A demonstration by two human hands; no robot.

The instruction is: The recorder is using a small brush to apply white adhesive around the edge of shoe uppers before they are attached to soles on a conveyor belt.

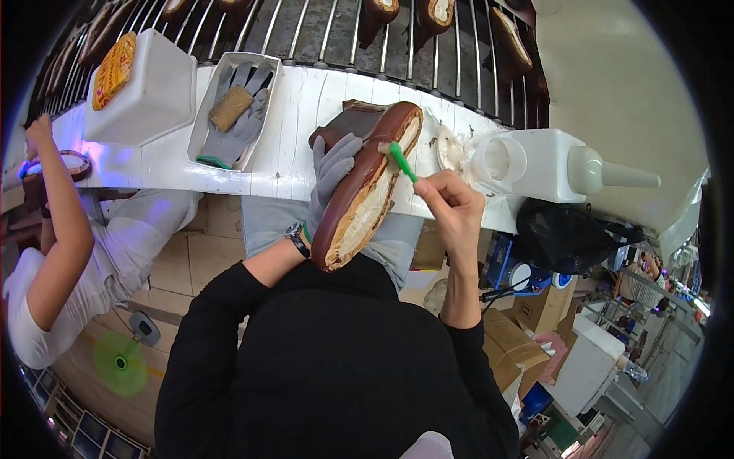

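A dark brown leather boot lies tilted over the near edge of the white bench, its pale, unsoled bottom facing up and right. My left hand, in a grey glove, grips the boot from its left side. Bare and pinching, my right hand holds a small brush with a green handle. The brush's bristles touch the upper part of the boot's bottom near its left edge. Just beyond that hand, a round translucent cup lies against a white plastic bottle with a nozzle.
A roller rack carrying several brown boots runs behind the white bench. At left stand a white container with a yellow packet on top and a box of grey gloves. A co-worker's arm is far left; a black bag hangs at right.
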